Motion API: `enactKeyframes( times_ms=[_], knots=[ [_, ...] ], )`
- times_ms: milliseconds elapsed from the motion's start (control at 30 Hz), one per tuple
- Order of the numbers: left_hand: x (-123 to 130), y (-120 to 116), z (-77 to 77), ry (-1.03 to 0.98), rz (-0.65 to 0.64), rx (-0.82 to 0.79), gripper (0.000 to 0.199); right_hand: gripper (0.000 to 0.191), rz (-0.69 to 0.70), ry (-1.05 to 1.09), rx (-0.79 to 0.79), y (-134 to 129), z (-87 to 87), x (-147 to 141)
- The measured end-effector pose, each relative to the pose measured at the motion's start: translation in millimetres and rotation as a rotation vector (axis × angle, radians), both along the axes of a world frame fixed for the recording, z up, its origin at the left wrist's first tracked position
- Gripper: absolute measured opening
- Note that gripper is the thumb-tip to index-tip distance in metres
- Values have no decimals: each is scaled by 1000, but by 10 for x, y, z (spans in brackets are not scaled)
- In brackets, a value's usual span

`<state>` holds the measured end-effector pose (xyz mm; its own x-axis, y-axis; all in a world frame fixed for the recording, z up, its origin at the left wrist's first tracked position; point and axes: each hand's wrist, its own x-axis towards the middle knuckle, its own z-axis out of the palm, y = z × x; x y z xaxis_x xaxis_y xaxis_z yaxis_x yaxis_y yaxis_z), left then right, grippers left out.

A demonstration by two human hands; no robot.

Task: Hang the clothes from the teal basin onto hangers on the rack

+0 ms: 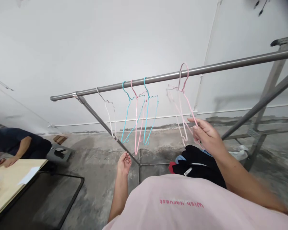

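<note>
Right hand (208,135): grasped pink hanger (188,103) by its side, likely to steady it
Pink hanger: hook arched over rail (168,77), which could bear it
Left hand (124,163): was loosely curled, seemingly empty
Blue hangers (146,118): hung leftward, apparently spaced for access
Clothes (201,161): lay heaped below, perhaps for easy reach

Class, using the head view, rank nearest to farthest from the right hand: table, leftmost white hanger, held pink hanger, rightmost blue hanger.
1. Held pink hanger, in the right hand.
2. Rightmost blue hanger, left of that hand.
3. Leftmost white hanger, farther left.
4. Table, at far left.
</note>
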<state>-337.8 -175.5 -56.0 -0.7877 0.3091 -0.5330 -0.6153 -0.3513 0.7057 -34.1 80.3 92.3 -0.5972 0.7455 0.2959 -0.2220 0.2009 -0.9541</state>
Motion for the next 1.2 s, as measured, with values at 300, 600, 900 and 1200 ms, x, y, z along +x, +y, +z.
enactKeyframes(
  times_ms=[300,600,900,1200],
  knots=[
    [-415,-148,110,28,-48,15,9,44,109,-143,193,-456,83,-803],
    [-982,-238,608,434,0,-48,16,43,123,22,-40,-828,71,-1245],
    [-970,433,1458,986,-254,103,64,40,-70,155,-131,-821,214,-1231],
    [-307,1379,1914,921,-499,193,83,34,-30,218,-332,-570,290,-808]
  ],
)
